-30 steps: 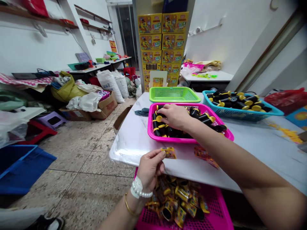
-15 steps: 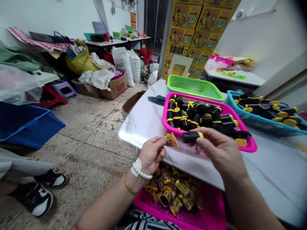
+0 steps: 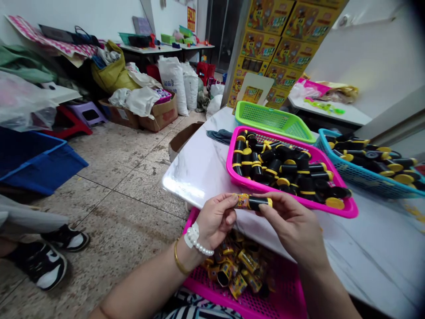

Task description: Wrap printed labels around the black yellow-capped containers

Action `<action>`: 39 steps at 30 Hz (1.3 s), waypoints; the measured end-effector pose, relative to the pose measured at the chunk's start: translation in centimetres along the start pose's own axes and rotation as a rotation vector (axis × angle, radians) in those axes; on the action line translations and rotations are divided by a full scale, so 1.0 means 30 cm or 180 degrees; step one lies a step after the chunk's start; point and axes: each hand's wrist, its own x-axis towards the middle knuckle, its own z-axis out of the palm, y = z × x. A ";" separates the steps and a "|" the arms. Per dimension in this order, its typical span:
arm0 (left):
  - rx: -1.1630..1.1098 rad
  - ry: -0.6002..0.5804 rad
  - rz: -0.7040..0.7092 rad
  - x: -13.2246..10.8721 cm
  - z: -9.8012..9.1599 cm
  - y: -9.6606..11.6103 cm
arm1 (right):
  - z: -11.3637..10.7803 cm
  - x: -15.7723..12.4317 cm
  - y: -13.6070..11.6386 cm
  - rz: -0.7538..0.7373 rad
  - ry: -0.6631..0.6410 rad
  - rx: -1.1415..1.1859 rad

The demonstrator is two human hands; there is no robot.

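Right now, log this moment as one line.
left hand: pinches wrapper | right hand: holds tube | wrapper: at tube's end, fit unclear | upper pink basket: more tubes

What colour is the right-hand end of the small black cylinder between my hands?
Yellow; that cylinder end shows best in the head view.

A yellow printed sleeve (image 3: 243,201) on the left and a black tube (image 3: 258,203), yellow at its right end, are held up nearly level, meeting in line, any overlap unclear.
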 end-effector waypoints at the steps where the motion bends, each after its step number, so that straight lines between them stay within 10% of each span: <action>1: -0.0054 -0.0002 -0.0013 0.001 -0.003 -0.001 | 0.001 -0.005 0.003 -0.0028 0.0010 -0.0164; 10: 0.0019 0.0057 -0.0069 0.000 -0.028 -0.012 | -0.013 -0.010 0.030 -0.0476 -0.0056 -0.1241; 23: 0.0725 0.0266 0.0457 -0.065 -0.041 -0.009 | 0.032 -0.073 0.102 -0.0819 0.0347 0.0032; 29: 0.1453 -0.0567 -0.0020 -0.090 -0.078 0.034 | 0.024 -0.100 0.096 -0.0918 -0.0174 -0.0273; 39: 0.1598 -0.0513 -0.0133 -0.076 -0.093 -0.047 | 0.030 -0.154 0.132 -0.1236 -0.0308 -0.1065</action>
